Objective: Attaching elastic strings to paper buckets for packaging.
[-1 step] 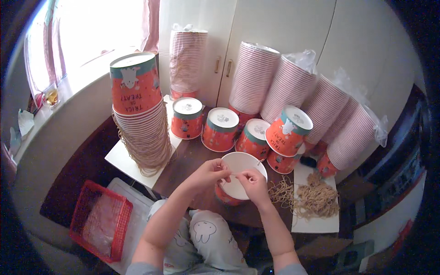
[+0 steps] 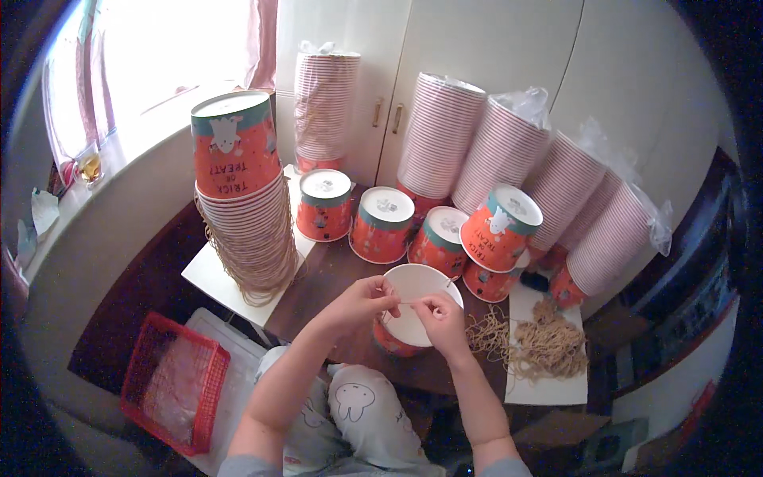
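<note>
So both hands were up over an open orange paper bucket with a white inside (image 2: 413,306), which sat near the front edge of the dark brown wooden table (image 2: 334,278), right in front of the person. The left hand (image 2: 362,302) had its fingertips pinched together on a thin tan string (image 2: 407,301) at the bucket's rim, and the right hand (image 2: 441,314) was pinching the other end of that same string, so it ran stretched across the bucket's mouth between them.

Just right of the bucket there was a loose tangled pile of tan string pieces (image 2: 540,346) lying on a white sheet (image 2: 548,389). Behind the bucket stood a row of upside-down orange buckets with teal bands (image 2: 381,225), one of them tilted onto its neighbours (image 2: 497,226). Off to the left, a tall stack of nested orange buckets with strings hanging down its sides (image 2: 242,207) sat on a white board (image 2: 208,274). Along the white cupboard doors (image 2: 477,40) at the back were several long leaning stacks of pink-striped cups (image 2: 509,151), some in clear plastic. A red plastic mesh basket (image 2: 171,381) was down on the floor at the lower left, well apart from the hands.
</note>
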A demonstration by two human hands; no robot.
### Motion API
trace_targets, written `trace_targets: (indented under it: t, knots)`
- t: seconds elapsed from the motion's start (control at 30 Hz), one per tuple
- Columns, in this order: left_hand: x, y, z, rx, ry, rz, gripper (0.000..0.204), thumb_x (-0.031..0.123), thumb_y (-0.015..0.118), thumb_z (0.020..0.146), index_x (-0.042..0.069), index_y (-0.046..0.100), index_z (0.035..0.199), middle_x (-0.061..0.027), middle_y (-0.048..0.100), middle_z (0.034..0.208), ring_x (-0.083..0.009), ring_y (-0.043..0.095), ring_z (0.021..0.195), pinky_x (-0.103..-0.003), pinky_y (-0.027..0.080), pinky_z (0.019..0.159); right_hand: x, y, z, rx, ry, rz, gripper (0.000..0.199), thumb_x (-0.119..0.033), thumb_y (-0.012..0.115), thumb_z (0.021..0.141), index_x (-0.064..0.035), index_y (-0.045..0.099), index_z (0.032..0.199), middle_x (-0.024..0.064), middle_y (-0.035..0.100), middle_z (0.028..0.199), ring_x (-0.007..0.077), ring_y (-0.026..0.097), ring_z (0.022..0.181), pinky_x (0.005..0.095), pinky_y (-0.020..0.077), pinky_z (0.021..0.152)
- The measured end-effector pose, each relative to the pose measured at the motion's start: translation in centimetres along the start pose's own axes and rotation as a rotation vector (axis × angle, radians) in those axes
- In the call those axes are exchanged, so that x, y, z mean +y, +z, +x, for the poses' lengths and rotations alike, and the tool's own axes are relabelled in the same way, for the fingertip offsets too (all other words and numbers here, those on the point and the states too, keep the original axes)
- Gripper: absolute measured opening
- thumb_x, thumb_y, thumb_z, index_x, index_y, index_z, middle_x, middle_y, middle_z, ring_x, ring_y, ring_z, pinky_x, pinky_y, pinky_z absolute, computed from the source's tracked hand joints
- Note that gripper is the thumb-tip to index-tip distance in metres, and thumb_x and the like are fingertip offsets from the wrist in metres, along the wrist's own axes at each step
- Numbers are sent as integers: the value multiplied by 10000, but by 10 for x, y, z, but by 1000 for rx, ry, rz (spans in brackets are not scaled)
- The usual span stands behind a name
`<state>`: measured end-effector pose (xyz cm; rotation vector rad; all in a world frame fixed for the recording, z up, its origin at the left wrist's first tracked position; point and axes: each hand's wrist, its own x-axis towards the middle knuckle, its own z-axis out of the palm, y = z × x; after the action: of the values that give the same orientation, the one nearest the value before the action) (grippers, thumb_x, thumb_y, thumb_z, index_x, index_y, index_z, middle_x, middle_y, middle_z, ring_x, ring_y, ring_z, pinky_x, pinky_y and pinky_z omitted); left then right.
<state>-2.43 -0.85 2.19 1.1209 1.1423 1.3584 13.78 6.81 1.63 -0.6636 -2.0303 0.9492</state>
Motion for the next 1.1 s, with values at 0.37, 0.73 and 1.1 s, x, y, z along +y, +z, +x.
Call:
trace_targets:
  t: [0.37,0.73,1.1]
  knots:
    - [-1,-9,-1,-41,-34,69,114,74,584,761,24,482,746,-69,594,733,-129,576,714,-243,448,625,-27,19,-43,1,-593,-517,137,-123,694,600,-119,594,693,18,544,729,201,516,722,338,377,666]
    - [-8,-14,-2,-6,74,404,229,162,651,724,-3,512,801,-103,595,716,-137,579,690,-253,455,582,-1,13,-7,-144,-210,-294,183,-130,686,668,-47,625,819,68,572,762,187,546,672,292,439,615]
    - [-1,-6,-5,80,-7,343,348,315,636,739,-1,521,829,-137,606,754,-168,592,704,-269,467,611,-8,17,-5,-154,-65,-231,148,-85,682,660,-30,640,791,73,593,738,162,556,637,262,448,589]
